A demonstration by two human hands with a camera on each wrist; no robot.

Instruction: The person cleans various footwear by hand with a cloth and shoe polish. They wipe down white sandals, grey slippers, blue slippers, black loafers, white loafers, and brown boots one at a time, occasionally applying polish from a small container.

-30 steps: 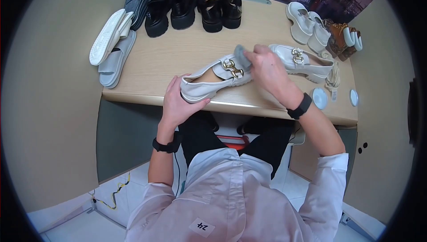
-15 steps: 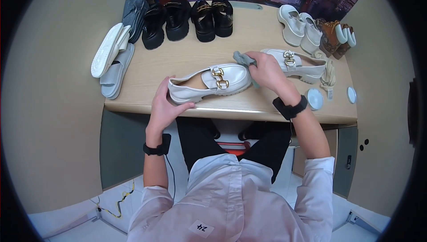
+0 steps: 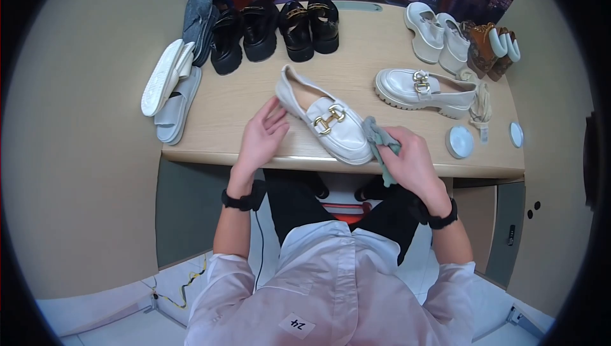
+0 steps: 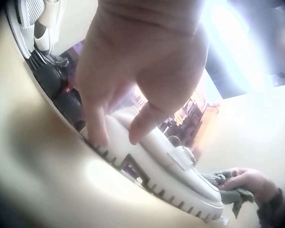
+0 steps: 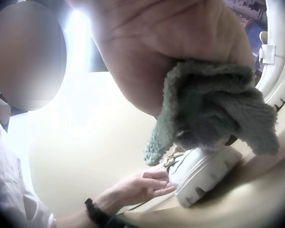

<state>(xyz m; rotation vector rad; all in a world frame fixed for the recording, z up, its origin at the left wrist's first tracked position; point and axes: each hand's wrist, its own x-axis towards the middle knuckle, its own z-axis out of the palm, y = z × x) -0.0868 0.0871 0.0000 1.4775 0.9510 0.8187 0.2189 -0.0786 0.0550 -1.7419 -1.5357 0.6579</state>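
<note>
A white loafer (image 3: 349, 132) with a gold buckle sits near the table's front edge, turned diagonally, its toe toward the person. My right hand (image 3: 410, 158) grips a grey-green fuzzy cloth (image 3: 382, 140) right at the loafer's toe. In the right wrist view the bunched cloth (image 5: 213, 102) hides most of the fingertips. My left hand (image 3: 261, 139) is beside the heel, its relaxed fingers against the loafer's side. The left wrist view has these fingers (image 4: 99, 126) at the heel, above the ridged sole. The matching loafer (image 3: 407, 88) lies to the right.
Black shoes (image 3: 309, 28), white and grey slippers (image 3: 172, 101), white platform shoes (image 3: 425, 34) and brown boots (image 3: 484, 50) line the table's back and sides. A small round white dish (image 3: 459, 141) and bundled beige laces (image 3: 480, 107) are at right.
The loafer has swung from pointing right to pointing its toe nearer the person. My left hand has loosened from the heel. My right hand has come nearer the front edge with the cloth.
</note>
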